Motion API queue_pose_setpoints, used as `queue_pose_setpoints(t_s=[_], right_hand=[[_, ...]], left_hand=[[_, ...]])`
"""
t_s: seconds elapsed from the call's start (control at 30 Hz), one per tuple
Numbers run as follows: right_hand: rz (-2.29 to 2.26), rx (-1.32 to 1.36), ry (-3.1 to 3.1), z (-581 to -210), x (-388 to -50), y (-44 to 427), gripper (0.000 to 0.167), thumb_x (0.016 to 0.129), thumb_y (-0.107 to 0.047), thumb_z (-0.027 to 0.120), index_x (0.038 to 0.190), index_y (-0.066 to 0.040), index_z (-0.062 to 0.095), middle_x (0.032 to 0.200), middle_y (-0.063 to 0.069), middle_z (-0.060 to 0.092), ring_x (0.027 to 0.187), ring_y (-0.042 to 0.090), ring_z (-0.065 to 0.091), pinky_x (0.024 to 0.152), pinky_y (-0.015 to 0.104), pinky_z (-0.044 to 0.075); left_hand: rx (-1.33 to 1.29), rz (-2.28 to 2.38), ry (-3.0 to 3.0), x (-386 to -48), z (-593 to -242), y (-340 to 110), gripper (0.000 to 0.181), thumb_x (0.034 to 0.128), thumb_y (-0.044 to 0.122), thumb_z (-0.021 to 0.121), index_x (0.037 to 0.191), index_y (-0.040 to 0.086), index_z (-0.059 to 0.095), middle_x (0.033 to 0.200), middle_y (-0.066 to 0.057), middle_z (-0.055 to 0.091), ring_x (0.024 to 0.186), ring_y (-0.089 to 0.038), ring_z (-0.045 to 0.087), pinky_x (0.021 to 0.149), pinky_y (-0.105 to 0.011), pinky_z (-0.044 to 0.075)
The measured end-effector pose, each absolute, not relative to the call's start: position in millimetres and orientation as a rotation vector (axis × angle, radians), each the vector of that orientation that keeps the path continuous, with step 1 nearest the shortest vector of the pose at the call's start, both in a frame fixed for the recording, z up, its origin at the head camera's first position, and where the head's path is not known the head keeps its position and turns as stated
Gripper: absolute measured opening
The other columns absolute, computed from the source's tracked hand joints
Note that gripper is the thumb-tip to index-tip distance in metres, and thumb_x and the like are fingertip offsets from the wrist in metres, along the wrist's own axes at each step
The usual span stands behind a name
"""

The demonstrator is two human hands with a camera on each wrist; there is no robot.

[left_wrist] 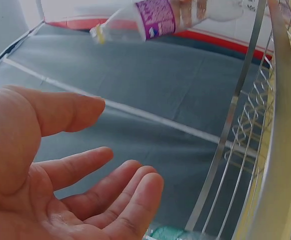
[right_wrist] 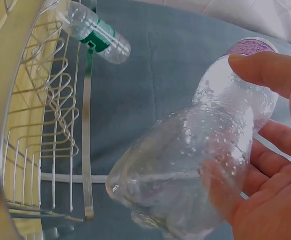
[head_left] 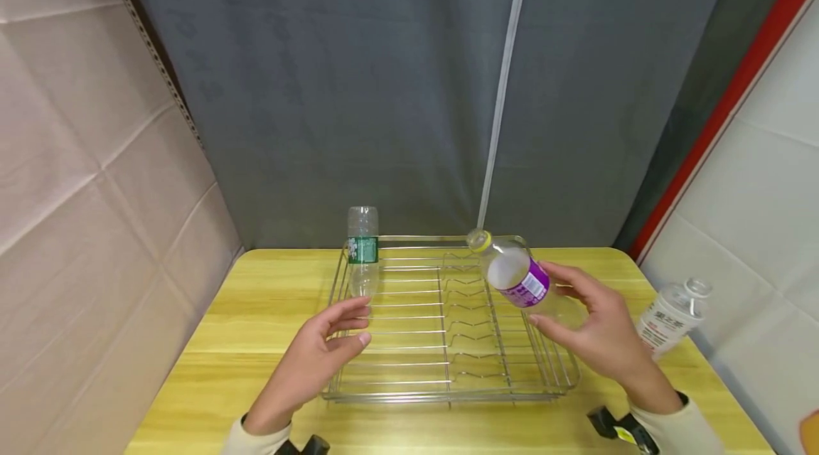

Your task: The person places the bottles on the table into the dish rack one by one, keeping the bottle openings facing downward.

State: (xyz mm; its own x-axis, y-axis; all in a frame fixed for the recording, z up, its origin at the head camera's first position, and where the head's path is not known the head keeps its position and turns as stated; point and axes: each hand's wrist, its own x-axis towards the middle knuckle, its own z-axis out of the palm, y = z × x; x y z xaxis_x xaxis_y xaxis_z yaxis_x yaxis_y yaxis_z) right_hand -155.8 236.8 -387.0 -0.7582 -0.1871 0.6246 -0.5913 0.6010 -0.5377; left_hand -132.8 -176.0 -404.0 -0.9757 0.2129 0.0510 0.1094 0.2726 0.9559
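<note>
My right hand (head_left: 598, 323) grips a clear plastic bottle with a purple label (head_left: 527, 284), thumb on one side and fingers on the other. That bottle is tilted over the right part of a wire dish rack (head_left: 441, 313), its yellow-ringed neck pointing up and left. In the right wrist view its clear base half (right_wrist: 185, 165) faces the camera. My left hand (head_left: 320, 352) is at the rack's left side, fingers loosely bent around nothing. Just beyond its fingertips, a clear bottle with a green label (head_left: 363, 250) stands upside down at the rack's left edge.
Another clear bottle with a white label (head_left: 668, 320) is on the right of the wooden table (head_left: 269, 298), beyond my right hand. Grey cloth (head_left: 352, 85) hangs behind the table. White panels flank both sides, the right one with a red edge.
</note>
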Motion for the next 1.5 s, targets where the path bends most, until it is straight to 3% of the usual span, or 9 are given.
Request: queue_pose_setpoints(t_s=[0.3, 0.5, 0.6, 0.9, 1.03, 1.2, 1.37, 1.5], right_hand=[[1.030, 0.722, -2.341, -385, -157, 227, 0.079, 0.069, -0.010, 0.100, 0.140, -0.018, 0.067, 0.128, 0.001, 0.075, 0.111, -0.002, 0.067, 0.094, 0.011, 0.054], [0.985, 0.718, -2.434, -382, -155, 222, 0.073, 0.073, -0.024, 0.100, 0.139, -0.024, 0.068, 0.127, -0.006, 0.075, 0.110, 0.007, 0.070, 0.090, 0.029, 0.062], [0.971, 0.729, -2.458, -382, -155, 219, 0.071, 0.074, -0.025, 0.099, 0.138, -0.024, 0.068, 0.129, -0.005, 0.075, 0.111, 0.010, 0.071, 0.090, 0.033, 0.063], [0.966, 0.827, -2.502, -384, -155, 211, 0.068, 0.075, -0.027, 0.099, 0.136, -0.022, 0.069, 0.131, -0.003, 0.075, 0.105, 0.009, 0.070, 0.085, 0.030, 0.063], [0.945, 0.879, -2.515, -385, -155, 208, 0.068, 0.074, -0.027, 0.099, 0.136, -0.021, 0.070, 0.132, -0.003, 0.074, 0.104, 0.008, 0.070, 0.084, 0.028, 0.063], [0.907, 0.958, -2.542, -384, -156, 204, 0.068, 0.075, -0.031, 0.097, 0.137, -0.023, 0.070, 0.134, -0.005, 0.074, 0.109, 0.010, 0.071, 0.086, 0.028, 0.063], [0.842, 1.000, -2.592, -383, -155, 199, 0.067, 0.077, -0.035, 0.096, 0.138, -0.026, 0.070, 0.131, -0.007, 0.075, 0.109, 0.009, 0.072, 0.086, 0.030, 0.063], [0.785, 1.018, -2.631, -383, -155, 196, 0.063, 0.080, -0.046, 0.092, 0.137, -0.026, 0.071, 0.130, -0.008, 0.075, 0.107, 0.008, 0.072, 0.087, 0.034, 0.063]], left_hand=[[0.392, 1.826, 2.411, -136, -397, -159, 0.054, 0.0975, 0.026, 0.079, 0.147, 0.027, 0.059, 0.143, 0.002, 0.064, 0.131, -0.026, 0.062, 0.102, -0.026, 0.059], [0.483, 1.798, 2.454, -139, -394, -154, 0.059, 0.0962, 0.024, 0.080, 0.150, 0.022, 0.056, 0.143, -0.005, 0.064, 0.129, -0.029, 0.062, 0.101, -0.025, 0.059], [0.491, 1.799, 2.452, -140, -390, -151, 0.061, 0.0952, 0.024, 0.082, 0.150, 0.025, 0.056, 0.143, -0.003, 0.063, 0.128, -0.025, 0.063, 0.102, -0.025, 0.059], [0.534, 1.781, 2.470, -146, -380, -142, 0.066, 0.0901, 0.030, 0.087, 0.148, 0.031, 0.056, 0.143, 0.004, 0.063, 0.129, -0.021, 0.063, 0.104, -0.029, 0.059], [0.577, 1.766, 2.476, -149, -379, -140, 0.071, 0.0880, 0.030, 0.089, 0.150, 0.029, 0.054, 0.144, 0.001, 0.063, 0.130, -0.028, 0.064, 0.105, -0.030, 0.058], [0.632, 1.736, 2.479, -152, -379, -138, 0.074, 0.0871, 0.029, 0.089, 0.152, 0.025, 0.054, 0.146, -0.005, 0.061, 0.130, -0.027, 0.063, 0.106, -0.032, 0.058], [0.643, 1.646, 2.557, -153, -379, -134, 0.074, 0.0835, 0.032, 0.092, 0.149, 0.026, 0.058, 0.147, 0.001, 0.062, 0.128, -0.021, 0.063, 0.106, -0.033, 0.058], [0.702, 1.512, 2.677, -154, -379, -132, 0.073, 0.0821, 0.037, 0.092, 0.147, 0.025, 0.060, 0.142, 0.007, 0.065, 0.125, -0.018, 0.065, 0.104, -0.037, 0.059]])
